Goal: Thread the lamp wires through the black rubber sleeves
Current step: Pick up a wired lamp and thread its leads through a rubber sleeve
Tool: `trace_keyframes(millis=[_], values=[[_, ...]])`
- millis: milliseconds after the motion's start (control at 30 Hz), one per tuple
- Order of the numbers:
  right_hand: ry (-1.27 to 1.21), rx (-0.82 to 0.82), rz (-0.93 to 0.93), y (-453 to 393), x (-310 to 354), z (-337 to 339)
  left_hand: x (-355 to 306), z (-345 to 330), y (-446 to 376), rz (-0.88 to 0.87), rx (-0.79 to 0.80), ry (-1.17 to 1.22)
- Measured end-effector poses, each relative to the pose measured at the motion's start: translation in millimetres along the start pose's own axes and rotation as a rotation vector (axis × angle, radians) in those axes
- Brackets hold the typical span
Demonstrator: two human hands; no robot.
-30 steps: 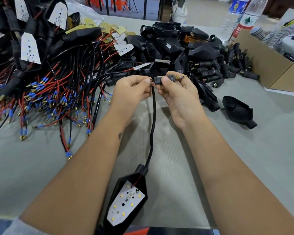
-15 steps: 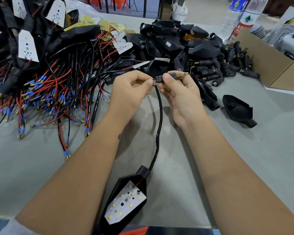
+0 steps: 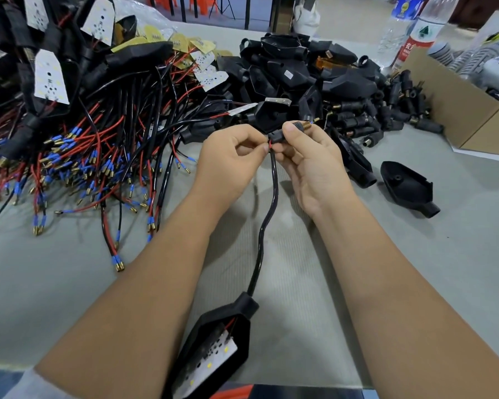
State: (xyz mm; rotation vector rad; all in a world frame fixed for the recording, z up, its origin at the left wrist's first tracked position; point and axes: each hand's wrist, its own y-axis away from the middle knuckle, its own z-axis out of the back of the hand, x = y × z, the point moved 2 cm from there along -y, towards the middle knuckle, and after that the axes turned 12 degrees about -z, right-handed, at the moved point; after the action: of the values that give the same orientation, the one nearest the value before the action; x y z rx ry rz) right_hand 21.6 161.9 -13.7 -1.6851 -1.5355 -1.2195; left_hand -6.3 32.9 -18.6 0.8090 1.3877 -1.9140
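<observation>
Mid-thread on this one, by the look of it. Black rubber sleeve [image 3: 277, 138] up in front of the chest, pinched in the right hand [image 3: 306, 165], thumb on top, with a brass threaded tip [image 3: 306, 125] poking out the far end. Lamp wires [image 3: 272, 144] just showing as a flash of red at the near mouth of the sleeve, pinched there by the left hand [image 3: 228, 162] between thumb and forefinger. Black cable [image 3: 267, 220] hanging from there in a loose S down to the lamp housing [image 3: 219, 341] at the near edge of the table [image 3: 69, 298], LED board facing up.

So for this unit: wires into the sleeve, not seated yet since red is still bare at the mouth. Probably just a push or pull left to close that gap.

Overall job? Nowhere near done. Huge tangle of unsleeved red and black leads [image 3: 92, 168] with blue crimps heaped on the left, pile of black housings and sleeves [image 3: 314, 79] behind the hands, one loose housing [image 3: 406, 188] off to the right, cardboard box [image 3: 458, 110] beyond. Can't tell how many in those piles are finished.
</observation>
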Motion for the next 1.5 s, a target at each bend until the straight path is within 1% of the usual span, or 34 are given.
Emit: trace_keyframes(millis=[100, 200, 267, 433, 633, 933, 1067, 1167, 1267, 1367, 1500], values=[[0.035, 0.000, 0.012, 0.4, 1.5, -0.9, -0.7, 1.7, -0.3, 0.016, -0.034, 0.015], [0.055, -0.001, 0.027, 1.6, 2.9, -1.4, -0.8, 2.0, -0.7, 0.096, -0.094, 0.151], [0.071, -0.016, 0.040, 2.2, 3.4, -0.8, -1.2, 0.5, -1.1, 0.134, -0.092, 0.193], [0.110, -0.026, 0.050, 3.0, 2.1, -0.1, -0.6, 0.1, -1.5, 0.154, -0.071, 0.194], [0.092, -0.022, 0.042, 1.8, 1.1, 1.0, 1.2, -0.4, -1.4, 0.149, -0.040, 0.177], [0.124, -0.027, 0.059, 2.5, 0.7, 0.7, 1.6, -2.6, 1.2, 0.153, -0.049, 0.166], [0.130, 0.009, 0.046, 2.5, 0.2, -1.0, 1.5, -0.1, -0.4, 0.179, -0.120, 0.208], [0.122, 0.019, 0.050, 1.7, -1.1, -3.1, 3.1, -0.2, -2.0, 0.266, -0.165, 0.285], [0.121, -0.014, 0.020, -0.8, -1.8, -4.0, 4.3, 0.1, -3.6, 0.336, -0.212, 0.377], [0.070, -0.073, -0.015, -2.9, -0.2, -0.4, 5.8, 2.6, -5.2, 0.369, -0.273, 0.392], [0.081, -0.065, 0.009, 0.0, -1.3, 2.3, 6.7, 4.2, -5.8, 0.389, -0.324, 0.425]])
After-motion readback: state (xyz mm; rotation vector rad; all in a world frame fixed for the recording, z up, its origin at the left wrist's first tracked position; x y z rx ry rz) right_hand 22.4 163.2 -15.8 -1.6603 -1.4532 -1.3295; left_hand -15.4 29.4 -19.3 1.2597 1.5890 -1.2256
